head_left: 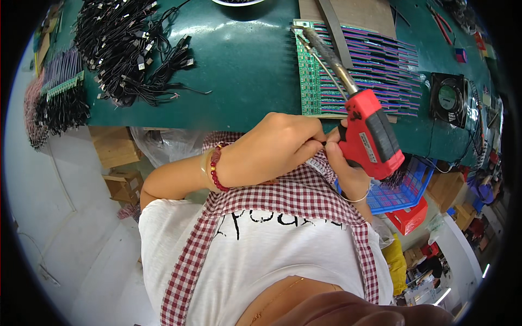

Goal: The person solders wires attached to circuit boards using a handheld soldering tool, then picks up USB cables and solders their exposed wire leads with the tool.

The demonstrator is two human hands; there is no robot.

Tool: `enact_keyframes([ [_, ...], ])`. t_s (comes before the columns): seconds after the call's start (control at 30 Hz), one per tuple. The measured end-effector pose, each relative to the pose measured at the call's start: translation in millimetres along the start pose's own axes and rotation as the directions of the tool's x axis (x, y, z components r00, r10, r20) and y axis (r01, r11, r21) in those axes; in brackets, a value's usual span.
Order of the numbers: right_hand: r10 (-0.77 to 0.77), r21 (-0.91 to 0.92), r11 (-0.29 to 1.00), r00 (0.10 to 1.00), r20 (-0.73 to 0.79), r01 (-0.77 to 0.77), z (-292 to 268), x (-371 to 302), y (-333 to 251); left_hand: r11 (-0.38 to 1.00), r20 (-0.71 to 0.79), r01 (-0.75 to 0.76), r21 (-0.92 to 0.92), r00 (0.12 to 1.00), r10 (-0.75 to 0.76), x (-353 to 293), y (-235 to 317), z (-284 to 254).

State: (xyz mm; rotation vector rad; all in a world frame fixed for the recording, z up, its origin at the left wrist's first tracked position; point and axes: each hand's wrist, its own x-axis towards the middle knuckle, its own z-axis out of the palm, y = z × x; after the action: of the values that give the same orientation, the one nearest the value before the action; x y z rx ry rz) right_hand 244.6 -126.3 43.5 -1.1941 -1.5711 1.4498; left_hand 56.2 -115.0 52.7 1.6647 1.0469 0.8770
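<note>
At the table's near edge (190, 118), a small dark piece (324, 143) seems pinched between left hand (272, 144) and right hand (349, 171), where a soldering gun (370, 133) is also held. Fingertip handling seems underway; steadiness is required next.

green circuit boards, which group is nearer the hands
The right board group, with multicoloured wires, partly hidden by the red soldering gun; the other group is at the left end of the green table.
</note>
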Motion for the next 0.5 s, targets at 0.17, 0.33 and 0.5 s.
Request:
enact_keyframes([
  [0.17, -0.040, -0.083, 0.996, 0.999, 0.029, 0.042, 5, 3, 5, 0.959, 0.107, 0.254, -0.125, 0.965, -0.241, 6, -3, -8],
  [0.33, -0.017, 0.019, 1.000, 0.990, -0.141, 0.020, -9, -2, 5, 0.733, 0.189, 0.544, -0.408, 0.836, -0.515, 21, -35, -39],
  [0.5, 0.093, 0.272, 0.962, 0.970, -0.226, -0.029, -24, -24, 25, 0.693, 0.183, 0.573, -0.437, 0.811, -0.556, 34, -67, -41],
])
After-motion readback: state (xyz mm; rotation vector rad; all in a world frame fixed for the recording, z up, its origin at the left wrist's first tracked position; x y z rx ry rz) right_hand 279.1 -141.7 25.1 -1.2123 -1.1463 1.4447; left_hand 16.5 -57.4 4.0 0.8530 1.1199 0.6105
